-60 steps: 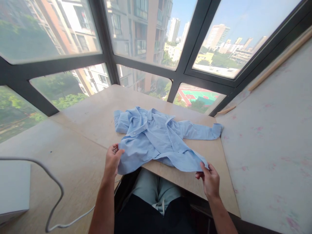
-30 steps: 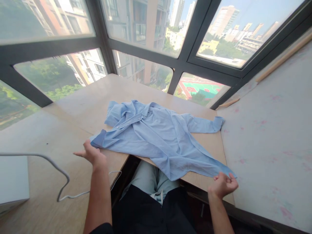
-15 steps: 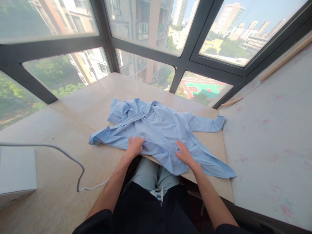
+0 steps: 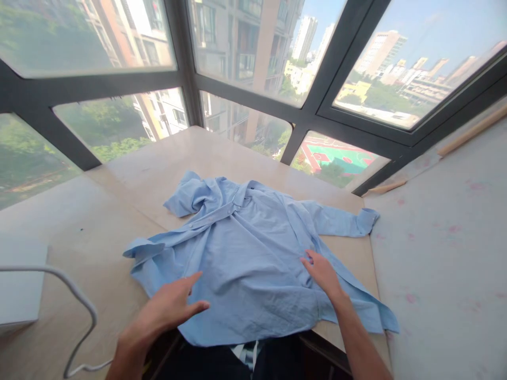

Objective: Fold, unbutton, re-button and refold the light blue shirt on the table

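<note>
A light blue button-up shirt [image 4: 253, 258] lies spread on the pale worktop, its front opened out and its lower edge hanging over the near side. Its collar points toward the windows, and one sleeve reaches right to the wall. My left hand [image 4: 174, 303] is over the shirt's lower left part, thumb and fingers apart, with no cloth gripped. On the right side of the shirt rests my right hand [image 4: 320, 269], its thumb and forefinger apart near the cloth. Its other fingers are partly hidden under the hand.
A white box [image 4: 21, 285] stands at the left edge, with a pale cable [image 4: 89, 311] running in front of it. Dark-framed windows [image 4: 245, 100] bound the worktop [image 4: 106, 211] at the back. A flower-patterned wall [image 4: 443, 274] closes the right side.
The shirt's lower part is now spread wider and flatter, its near edge drawn toward me. My left hand has moved left and nearer; my right hand has shifted right. The view has tilted slightly.
</note>
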Demonstrator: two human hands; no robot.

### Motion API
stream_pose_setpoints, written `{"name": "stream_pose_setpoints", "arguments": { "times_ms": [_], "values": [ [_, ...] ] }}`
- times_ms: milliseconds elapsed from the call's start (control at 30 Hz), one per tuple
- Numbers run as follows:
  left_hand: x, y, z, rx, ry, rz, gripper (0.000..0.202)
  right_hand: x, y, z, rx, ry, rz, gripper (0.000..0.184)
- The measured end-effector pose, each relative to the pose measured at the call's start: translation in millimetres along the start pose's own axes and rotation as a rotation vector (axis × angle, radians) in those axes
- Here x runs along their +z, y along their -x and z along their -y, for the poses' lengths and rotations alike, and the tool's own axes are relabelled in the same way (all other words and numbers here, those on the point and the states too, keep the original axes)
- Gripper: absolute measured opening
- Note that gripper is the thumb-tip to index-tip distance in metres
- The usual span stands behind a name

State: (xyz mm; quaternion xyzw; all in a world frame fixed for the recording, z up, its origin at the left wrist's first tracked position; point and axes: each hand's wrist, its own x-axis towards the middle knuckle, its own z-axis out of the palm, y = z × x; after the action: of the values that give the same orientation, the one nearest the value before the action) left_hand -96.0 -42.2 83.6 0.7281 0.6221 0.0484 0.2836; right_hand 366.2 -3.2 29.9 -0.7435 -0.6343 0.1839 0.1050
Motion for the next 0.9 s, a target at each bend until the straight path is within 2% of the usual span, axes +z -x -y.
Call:
{"name": "stream_pose_setpoints", "arguments": {
  "times_ms": [67,200,267,333,400,467,533,600,700,900],
  "values": [
    [-7.1,-30,-24,0.04,0.032,0.008,0.068,-6,-18,9,-0.056,-0.026,-0.042,0.045],
    [-15.4,-125,-73,0.12,0.098,-0.202,0.065,-11,-69,30,-0.237,-0.071,-0.168,0.047],
    [-12.5,-174,-86,0.019,0.069,-0.335,0.065,-13,-97,37,-0.228,-0.035,-0.231,0.051],
    [-4.7,-216,-91,-0.1,0.008,-0.349,0.069,-16,-123,41,-0.117,0.054,-0.264,0.057],
    [6.5,-245,-88,-0.168,-0.069,-0.266,0.072,-19,-145,41,0.01,0.146,-0.225,0.065],
    [17.7,-265,-79,-0.18,-0.147,-0.193,0.072,-23,-162,39,0.081,0.174,-0.104,0.069],
    [25.6,-280,-68,-0.151,-0.217,-0.205,0.071,-24,-175,36,0.105,0.147,0.018,0.063],
    [27.6,-295,-57,-0.1,-0.268,-0.277,0.07,-23,-185,35,0.12,0.12,0.073,0.054],
    [19.0,-325,-44,-0.005,-0.302,-0.351,0.069,-17,-197,37,0.162,0.108,0.025,0.048],
    [-12.5,-394,-24,0.152,-0.327,-0.336,0.065,2,-230,43,0.245,0.087,-0.184,0.051]
  ]
}}
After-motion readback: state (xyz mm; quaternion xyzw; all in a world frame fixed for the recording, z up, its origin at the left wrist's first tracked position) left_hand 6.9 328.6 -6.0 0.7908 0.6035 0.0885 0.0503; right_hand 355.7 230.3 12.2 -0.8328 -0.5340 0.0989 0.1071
